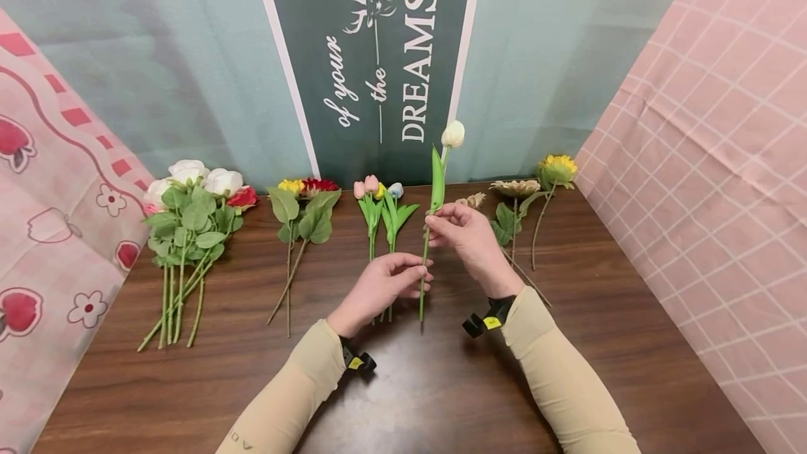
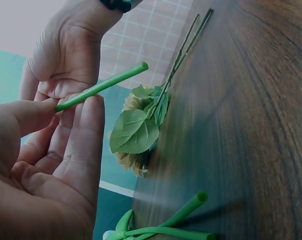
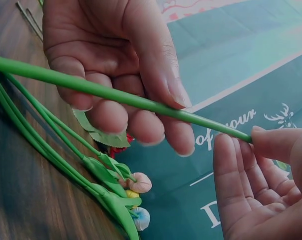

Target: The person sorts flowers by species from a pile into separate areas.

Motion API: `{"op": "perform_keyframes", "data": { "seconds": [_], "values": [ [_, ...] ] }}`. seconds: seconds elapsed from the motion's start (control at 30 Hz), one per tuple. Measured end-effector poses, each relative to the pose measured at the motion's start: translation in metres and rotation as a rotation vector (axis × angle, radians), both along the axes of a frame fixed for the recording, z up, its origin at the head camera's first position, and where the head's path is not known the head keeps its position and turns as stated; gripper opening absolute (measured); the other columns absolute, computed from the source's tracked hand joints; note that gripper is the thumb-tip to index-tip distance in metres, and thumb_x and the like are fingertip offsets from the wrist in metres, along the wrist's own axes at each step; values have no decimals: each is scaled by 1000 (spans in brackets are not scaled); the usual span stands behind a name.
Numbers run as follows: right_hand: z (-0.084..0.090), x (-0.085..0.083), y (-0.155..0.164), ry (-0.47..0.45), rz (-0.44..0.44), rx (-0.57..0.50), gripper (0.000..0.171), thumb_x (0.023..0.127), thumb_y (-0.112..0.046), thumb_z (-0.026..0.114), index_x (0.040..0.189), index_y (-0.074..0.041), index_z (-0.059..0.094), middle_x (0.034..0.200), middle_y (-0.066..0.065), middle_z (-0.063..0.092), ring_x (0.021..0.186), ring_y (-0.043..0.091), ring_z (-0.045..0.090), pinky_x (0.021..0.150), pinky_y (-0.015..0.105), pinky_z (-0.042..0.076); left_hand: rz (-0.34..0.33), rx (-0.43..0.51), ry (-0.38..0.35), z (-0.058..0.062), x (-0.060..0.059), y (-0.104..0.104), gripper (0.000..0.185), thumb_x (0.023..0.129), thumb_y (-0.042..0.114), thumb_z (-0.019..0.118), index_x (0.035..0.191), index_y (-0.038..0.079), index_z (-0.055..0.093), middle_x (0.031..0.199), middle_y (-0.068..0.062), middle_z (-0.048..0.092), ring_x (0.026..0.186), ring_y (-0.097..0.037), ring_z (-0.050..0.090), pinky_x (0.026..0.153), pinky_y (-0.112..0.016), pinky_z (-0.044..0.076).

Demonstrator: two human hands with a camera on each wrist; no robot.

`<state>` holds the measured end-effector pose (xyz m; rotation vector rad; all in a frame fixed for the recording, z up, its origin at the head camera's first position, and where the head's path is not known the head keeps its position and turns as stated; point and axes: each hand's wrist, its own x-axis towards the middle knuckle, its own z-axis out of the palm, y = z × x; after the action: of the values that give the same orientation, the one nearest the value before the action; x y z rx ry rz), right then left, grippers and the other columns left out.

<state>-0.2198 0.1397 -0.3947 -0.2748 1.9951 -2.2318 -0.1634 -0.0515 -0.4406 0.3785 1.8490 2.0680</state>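
Note:
A white artificial tulip with a green leaf and stem stands upright between my two hands, above the table. My right hand pinches the stem just below the leaf, thumb against fingertips. Lower down, my left hand pinches the same stem between thumb and fingers. The cut end of the stem sticks out past the left fingertips in the left wrist view. Behind the left hand lie pink, yellow and blue tulips, their lower stems partly hidden by it.
White and red roses lie in a bunch at the left. Beside them are yellow and red flowers with broad leaves. Beige flowers and a yellow flower lie at the right. A printed curtain hangs behind the brown table.

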Motion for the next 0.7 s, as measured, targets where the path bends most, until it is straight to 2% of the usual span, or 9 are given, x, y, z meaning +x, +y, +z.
{"op": "perform_keyframes", "data": {
  "seconds": [0.13,0.27,0.4,0.53,0.7],
  "values": [
    [-1,-1,0,-15,10,-10,16,98,-10,70,106,2,64,93,8,72,76,17,69,75,35,62,10,2,-13,1,0,-2,28,102,17,65,122,-2,69,115,-26,70,96,-29,72,83,-41,61],
    [-3,-2,-1,-43,8,-24,16,98,-9,69,107,3,63,96,16,70,76,18,69,76,36,62,11,-17,-14,3,-1,-3,28,102,17,66,121,-3,69,116,-28,69,97,-30,72,83,-40,61],
    [-7,-3,-1,-63,30,25,28,100,-16,69,115,7,62,104,26,67,82,22,70,80,41,62,33,-95,26,6,-2,-9,29,101,18,67,120,-5,69,111,-28,70,93,-31,72,80,-41,62],
    [-12,-2,2,-35,51,160,39,102,-27,66,124,6,62,108,30,67,94,35,70,85,46,61,116,-278,117,13,-2,-22,28,100,19,69,117,-3,71,101,-21,73,80,-24,72,75,-41,62],
    [-15,0,8,9,35,237,35,104,-29,63,122,0,65,111,33,66,102,48,67,85,45,61,250,-636,257,21,-4,-41,18,96,21,73,108,6,75,88,-4,72,69,-14,66,67,-36,58]
  ]
}}
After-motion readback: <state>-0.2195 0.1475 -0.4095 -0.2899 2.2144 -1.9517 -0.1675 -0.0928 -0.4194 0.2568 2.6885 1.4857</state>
